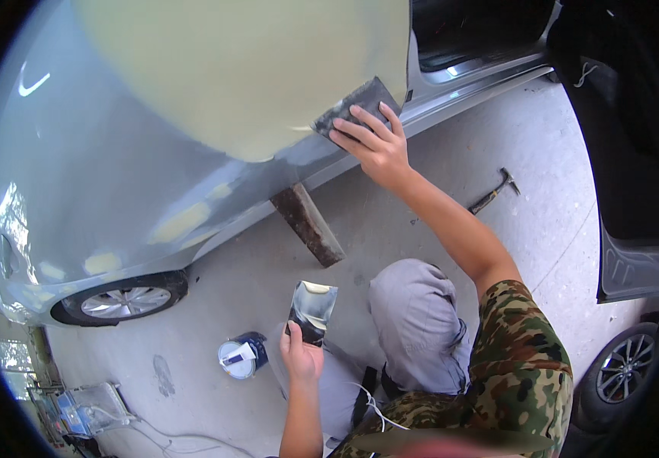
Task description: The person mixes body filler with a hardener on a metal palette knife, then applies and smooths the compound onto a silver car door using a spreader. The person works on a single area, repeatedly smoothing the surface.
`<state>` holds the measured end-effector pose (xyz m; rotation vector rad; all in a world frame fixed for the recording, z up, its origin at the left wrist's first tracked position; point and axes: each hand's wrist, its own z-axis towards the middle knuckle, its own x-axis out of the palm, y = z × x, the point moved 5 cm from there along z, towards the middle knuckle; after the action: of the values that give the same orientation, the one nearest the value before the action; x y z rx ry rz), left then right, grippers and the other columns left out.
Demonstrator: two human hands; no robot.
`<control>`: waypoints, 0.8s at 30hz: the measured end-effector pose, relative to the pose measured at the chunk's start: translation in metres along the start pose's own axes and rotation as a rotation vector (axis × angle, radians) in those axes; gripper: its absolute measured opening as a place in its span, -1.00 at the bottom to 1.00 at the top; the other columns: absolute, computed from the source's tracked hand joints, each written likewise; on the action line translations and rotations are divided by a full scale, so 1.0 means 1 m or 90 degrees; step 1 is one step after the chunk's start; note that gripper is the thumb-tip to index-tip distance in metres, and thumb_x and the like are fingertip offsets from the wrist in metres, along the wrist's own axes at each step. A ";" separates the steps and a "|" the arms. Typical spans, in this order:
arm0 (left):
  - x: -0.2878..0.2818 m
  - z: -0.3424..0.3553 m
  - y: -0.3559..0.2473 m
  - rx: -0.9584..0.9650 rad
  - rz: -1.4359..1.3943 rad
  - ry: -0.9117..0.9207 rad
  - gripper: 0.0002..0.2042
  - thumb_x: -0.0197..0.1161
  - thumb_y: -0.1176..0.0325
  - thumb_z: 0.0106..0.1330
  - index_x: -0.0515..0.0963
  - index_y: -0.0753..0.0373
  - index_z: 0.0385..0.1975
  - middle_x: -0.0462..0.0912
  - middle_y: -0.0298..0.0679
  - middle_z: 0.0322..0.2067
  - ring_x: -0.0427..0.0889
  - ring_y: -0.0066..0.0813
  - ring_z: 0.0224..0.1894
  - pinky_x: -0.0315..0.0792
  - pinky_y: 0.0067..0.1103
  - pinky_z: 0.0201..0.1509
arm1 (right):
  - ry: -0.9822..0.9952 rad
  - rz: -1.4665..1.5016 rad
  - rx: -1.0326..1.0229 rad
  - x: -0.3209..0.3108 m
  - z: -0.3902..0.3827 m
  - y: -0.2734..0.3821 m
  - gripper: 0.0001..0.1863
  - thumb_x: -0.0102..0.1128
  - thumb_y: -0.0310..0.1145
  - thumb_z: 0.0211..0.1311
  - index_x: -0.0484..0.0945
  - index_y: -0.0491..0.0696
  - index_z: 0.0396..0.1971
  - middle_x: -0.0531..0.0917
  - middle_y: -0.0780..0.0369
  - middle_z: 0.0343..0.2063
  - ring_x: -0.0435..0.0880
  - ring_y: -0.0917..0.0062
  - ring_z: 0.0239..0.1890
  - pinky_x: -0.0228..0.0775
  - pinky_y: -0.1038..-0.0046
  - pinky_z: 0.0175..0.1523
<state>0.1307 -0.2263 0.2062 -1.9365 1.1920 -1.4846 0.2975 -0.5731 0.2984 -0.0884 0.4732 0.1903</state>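
Note:
My right hand [371, 145] is closed on a dark rectangular spreader [369, 95], which rests against the lower right of a large pale-yellow filler patch [230, 69] on the grey car panel [70, 191]. My left hand [299, 355] grips a second dark rectangular plate [312, 309] with cream smears on it, held low over the floor near my knees. A dark blue can [249, 366] with a white tube on its lid [235, 356] stands left of that hand.
A dark board [306, 225] lies beneath the sill. A hammer [509, 181] lies on the right. A car wheel [127, 301] is at left, a loose wheel [623, 362] at lower right, below an open door [627, 259]. Hoses and equipment [93, 408] sit at lower left.

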 end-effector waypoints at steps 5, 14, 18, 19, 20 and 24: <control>0.011 0.006 -0.004 0.025 -0.010 0.028 -0.58 0.04 0.23 0.63 0.38 0.47 0.25 0.55 -0.04 0.21 0.56 -0.23 0.25 0.39 -0.31 0.37 | -0.023 -0.012 -0.018 -0.035 0.005 -0.014 -0.67 0.29 -0.41 0.14 0.79 0.16 -0.09 0.74 0.41 0.03 0.59 0.46 0.25 0.16 0.13 0.45; 0.040 0.001 -0.029 0.043 -0.060 0.113 -0.61 0.05 0.19 0.62 0.44 0.42 0.19 0.61 -0.07 0.14 0.61 -0.25 0.19 0.42 -0.32 0.34 | -0.224 -0.092 -0.014 -0.118 0.179 -0.034 -0.65 0.27 -0.51 0.21 0.79 0.16 -0.05 0.75 0.35 0.04 0.62 0.38 0.21 0.21 0.13 0.41; 0.053 -0.001 -0.038 0.051 -0.064 0.140 -0.61 0.05 0.20 0.62 0.44 0.43 0.19 0.61 -0.06 0.15 0.61 -0.25 0.19 0.42 -0.34 0.34 | -0.329 -0.100 -0.077 -0.132 0.260 -0.032 -0.67 0.24 -0.53 0.25 0.79 0.13 -0.06 0.76 0.32 0.03 0.63 0.35 0.22 0.26 0.17 0.41; 0.055 -0.001 -0.039 0.050 -0.063 0.148 -0.61 0.04 0.21 0.62 0.44 0.43 0.19 0.60 -0.06 0.16 0.61 -0.25 0.20 0.42 -0.34 0.34 | -0.328 -0.097 -0.080 -0.132 0.274 -0.031 -0.65 0.25 -0.53 0.25 0.78 0.14 -0.04 0.75 0.33 0.05 0.62 0.35 0.23 0.26 0.16 0.42; 0.056 -0.001 -0.040 0.057 -0.052 0.147 -0.61 0.04 0.21 0.62 0.44 0.43 0.19 0.60 -0.06 0.17 0.60 -0.25 0.21 0.42 -0.35 0.34 | -0.322 -0.094 -0.080 -0.131 0.283 -0.030 -0.64 0.25 -0.52 0.24 0.78 0.16 -0.02 0.74 0.34 0.07 0.62 0.35 0.23 0.26 0.15 0.42; 0.053 0.001 -0.038 0.067 -0.040 0.138 -0.60 0.04 0.21 0.63 0.43 0.44 0.21 0.59 -0.05 0.18 0.59 -0.25 0.22 0.40 -0.35 0.36 | -0.206 -0.081 -0.059 -0.117 0.279 -0.021 -0.56 0.26 -0.53 0.21 0.74 0.18 0.07 0.68 0.39 0.15 0.55 0.34 0.31 0.27 0.10 0.43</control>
<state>0.1494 -0.2495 0.2647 -1.7952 1.1239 -1.7902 0.3233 -0.5767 0.6006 -0.1750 0.1355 0.0980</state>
